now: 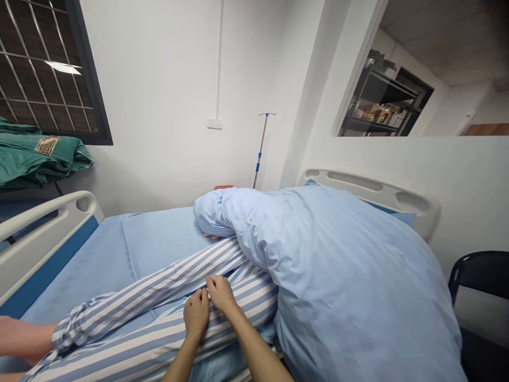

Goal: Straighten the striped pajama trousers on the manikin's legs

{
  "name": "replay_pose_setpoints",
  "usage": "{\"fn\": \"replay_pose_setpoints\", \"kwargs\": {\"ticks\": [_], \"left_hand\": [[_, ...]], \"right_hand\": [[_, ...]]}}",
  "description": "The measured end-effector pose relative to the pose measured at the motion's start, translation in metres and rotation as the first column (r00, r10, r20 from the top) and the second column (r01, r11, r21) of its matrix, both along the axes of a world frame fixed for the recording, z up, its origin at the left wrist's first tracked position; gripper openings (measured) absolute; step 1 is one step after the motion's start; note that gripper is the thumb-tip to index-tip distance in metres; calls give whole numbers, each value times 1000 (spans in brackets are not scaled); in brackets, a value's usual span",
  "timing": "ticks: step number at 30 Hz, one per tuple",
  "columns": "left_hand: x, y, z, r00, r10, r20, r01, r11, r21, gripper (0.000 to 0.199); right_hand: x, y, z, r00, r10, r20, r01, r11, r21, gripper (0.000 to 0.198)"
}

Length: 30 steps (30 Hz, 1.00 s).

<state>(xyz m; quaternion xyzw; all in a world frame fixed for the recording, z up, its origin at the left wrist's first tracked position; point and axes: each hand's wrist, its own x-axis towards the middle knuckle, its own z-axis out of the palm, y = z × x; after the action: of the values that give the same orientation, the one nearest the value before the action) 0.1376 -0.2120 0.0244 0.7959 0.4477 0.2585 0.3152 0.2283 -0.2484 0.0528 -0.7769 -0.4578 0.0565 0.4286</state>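
A person lies on the bed in blue-and-white striped trousers (159, 278), the legs stretched toward the left and a bare foot (27, 337) at the left edge. My left hand (196, 314) is a closed fist resting at the nearer leg. Just to its right and slightly farther away, my right hand (220, 293) is also curled into a fist over the same leg. The two fists are side by side, and no trouser cloth shows pulled up between the fingers. A light blue quilt (342, 265) covers the person from the hips up, hiding the upper body.
Blue sheet (159, 233) covers the mattress, with a footboard (51, 239) left and a headboard (374, 191) right. Against the wall stands an IV pole (261, 148). Green folded cloth (43, 154) lies at far left. A black chair (485, 276) is at the right edge.
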Motion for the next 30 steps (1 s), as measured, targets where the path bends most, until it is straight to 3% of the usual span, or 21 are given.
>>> {"fn": "replay_pose_setpoints", "kwargs": {"ticks": [7, 14, 19, 23, 26, 30], "left_hand": [[3, -1, -2, 997, -18, -74, 23, 997, 67, 34], [4, -6, 2, 991, -23, -130, 31, 998, 62, 34], [19, 0, 9, 993, 26, 119, -9, 990, -144, 36], [45, 1, 22, 913, 153, 377, -37, 954, -297, 34], [54, -4, 17, 928, 101, 358, -18, 973, -229, 37], [50, -11, -3, 995, -35, 96, 36, 999, -5, 32]], "right_hand": [[-4, -14, -18, 985, -78, 152, 82, 996, -20, 41], [-4, -16, -18, 993, -88, 76, 86, 996, 33, 43], [-1, -17, -17, 996, -73, -54, 80, 986, 148, 46], [5, -14, -22, 982, -45, -184, 92, 961, 259, 46], [9, -13, -26, 962, -34, -272, 123, 941, 316, 43], [11, -13, -28, 940, -38, -339, 157, 930, 332, 39]]}}
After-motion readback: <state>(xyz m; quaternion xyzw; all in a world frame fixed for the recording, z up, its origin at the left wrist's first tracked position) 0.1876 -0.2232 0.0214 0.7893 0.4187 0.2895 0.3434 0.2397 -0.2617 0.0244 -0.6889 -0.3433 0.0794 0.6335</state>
